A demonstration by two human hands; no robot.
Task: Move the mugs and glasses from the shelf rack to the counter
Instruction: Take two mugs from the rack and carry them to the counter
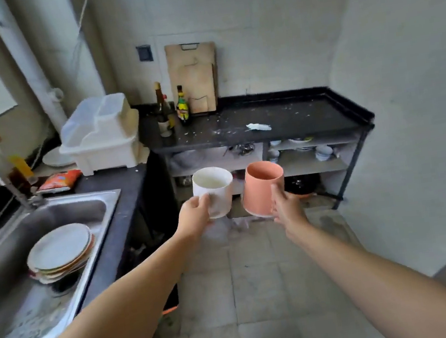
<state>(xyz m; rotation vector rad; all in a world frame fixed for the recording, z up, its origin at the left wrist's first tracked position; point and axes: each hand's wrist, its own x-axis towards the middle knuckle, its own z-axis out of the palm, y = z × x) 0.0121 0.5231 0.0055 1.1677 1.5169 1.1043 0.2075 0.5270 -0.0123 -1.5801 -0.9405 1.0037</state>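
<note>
My left hand [194, 216] grips a white mug [214, 190] by its side, mouth tilted toward me. My right hand [286, 207] grips a pink mug [262, 189], also tilted. Both mugs hang in the air side by side, in front of the shelf rack [313, 167] and below the edge of the black counter [281, 126]. The rack under the counter holds white bowls and cups [323, 151] on its right shelves and dishes on the left. The mugs' handles are hidden.
On the counter stand bottles [183, 105], a wooden cutting board [193, 78] against the wall and a white scrap [259, 127]. A white dish drainer [102, 134] sits at the left. The sink [51, 221] holds stacked plates [60, 252]. Tiled floor lies below.
</note>
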